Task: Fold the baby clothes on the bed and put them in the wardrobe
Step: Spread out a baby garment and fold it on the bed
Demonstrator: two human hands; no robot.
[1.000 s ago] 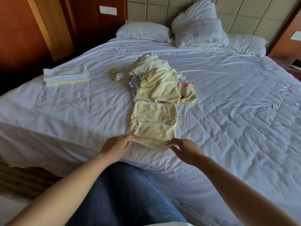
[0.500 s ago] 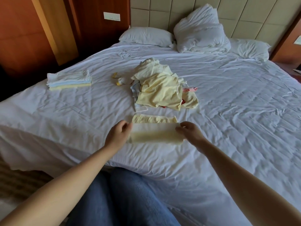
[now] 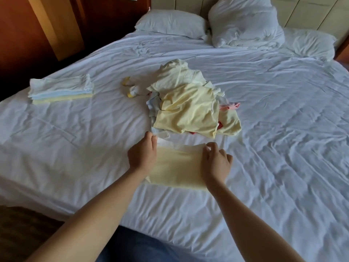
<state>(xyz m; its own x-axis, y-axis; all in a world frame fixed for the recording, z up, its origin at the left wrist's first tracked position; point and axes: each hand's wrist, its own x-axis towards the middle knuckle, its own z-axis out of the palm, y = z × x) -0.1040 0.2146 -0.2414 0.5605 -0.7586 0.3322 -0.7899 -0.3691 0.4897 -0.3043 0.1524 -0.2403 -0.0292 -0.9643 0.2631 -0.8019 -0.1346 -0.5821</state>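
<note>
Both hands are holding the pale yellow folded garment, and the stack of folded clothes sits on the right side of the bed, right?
Not quite: the head view shows the stack of folded white, blue and yellow clothes on the left side of the white-sheeted bed. The left hand and right hand do hold the pale yellow folded garment.

Soft daylight, dim-ish overall, coming from the right of the frame. Bed sheet [image 3: 273,129] is brightest centre and right, greyer twd the left edge. Creases throw small soft shadows. Wood wall [image 3: 18,35] upper left is v. dark, detail lost; floor [image 3: 22,224] lower left is murky too. Forearms at the bottom are shaded underneath. Left hand [image 3: 142,154] and right hand [image 3: 217,163] are a bit smeared w/ motion blur, and the yellow garment [image 3: 177,167] betw. them looks soft. Wide-angle bend: bed edges bow, headboard [image 3: 311,12] panels lean at top right.
</note>
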